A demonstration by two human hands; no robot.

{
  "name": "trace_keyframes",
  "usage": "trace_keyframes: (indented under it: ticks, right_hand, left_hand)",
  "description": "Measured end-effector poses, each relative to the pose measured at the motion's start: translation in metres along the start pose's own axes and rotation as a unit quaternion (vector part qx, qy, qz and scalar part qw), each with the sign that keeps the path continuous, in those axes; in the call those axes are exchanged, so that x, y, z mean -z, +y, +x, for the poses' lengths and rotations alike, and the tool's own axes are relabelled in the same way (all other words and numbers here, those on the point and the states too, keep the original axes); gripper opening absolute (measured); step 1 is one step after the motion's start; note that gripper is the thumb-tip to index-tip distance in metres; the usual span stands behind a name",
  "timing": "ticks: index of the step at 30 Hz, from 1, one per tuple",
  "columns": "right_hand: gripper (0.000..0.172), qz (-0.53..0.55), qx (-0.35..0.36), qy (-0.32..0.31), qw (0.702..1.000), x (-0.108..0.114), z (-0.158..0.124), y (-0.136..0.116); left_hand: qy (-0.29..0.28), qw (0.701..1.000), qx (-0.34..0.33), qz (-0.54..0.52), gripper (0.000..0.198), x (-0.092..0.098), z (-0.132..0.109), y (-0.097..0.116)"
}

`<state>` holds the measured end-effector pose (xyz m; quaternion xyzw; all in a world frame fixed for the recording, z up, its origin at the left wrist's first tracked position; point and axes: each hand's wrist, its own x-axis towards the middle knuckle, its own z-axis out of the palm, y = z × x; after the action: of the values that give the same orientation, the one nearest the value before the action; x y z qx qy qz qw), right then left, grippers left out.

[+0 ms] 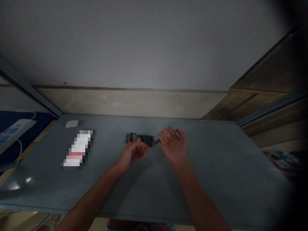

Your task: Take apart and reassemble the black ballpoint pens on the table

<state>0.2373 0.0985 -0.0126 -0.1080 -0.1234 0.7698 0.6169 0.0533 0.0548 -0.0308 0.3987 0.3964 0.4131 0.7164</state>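
A dark, slim pen [156, 142] is held at a slant above the table. My right hand [173, 144] is closed around it, fingers wrapped over the barrel and thumb at its upper right end. At the pen's lower left end, the curled fingers of my left hand [137, 151] meet the tip; the exact grip there is partly hidden. Just behind my left hand, several similar dark pens [141, 138] lie side by side in a row, their near part covered by that hand.
The grey table [216, 166] has a raised rim and a wall board [144, 101] behind it. A phone-like device [78, 149] with a blurred screen lies on the left, near a white earbud case [72, 124]. A white power strip [16, 133] with cables rests beyond the left edge.
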Motion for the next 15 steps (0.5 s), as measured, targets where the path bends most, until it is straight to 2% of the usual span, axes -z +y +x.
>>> trace_keyframes:
  ticks: [15]
  right_hand:
    - [0.044, -0.005, -0.003, 0.003, 1.0, 0.0021, 0.0006, 0.0005]
  left_hand:
    - [-0.004, 1.0, 0.002, -0.007, 0.06, 0.0019, 0.001, -0.0026]
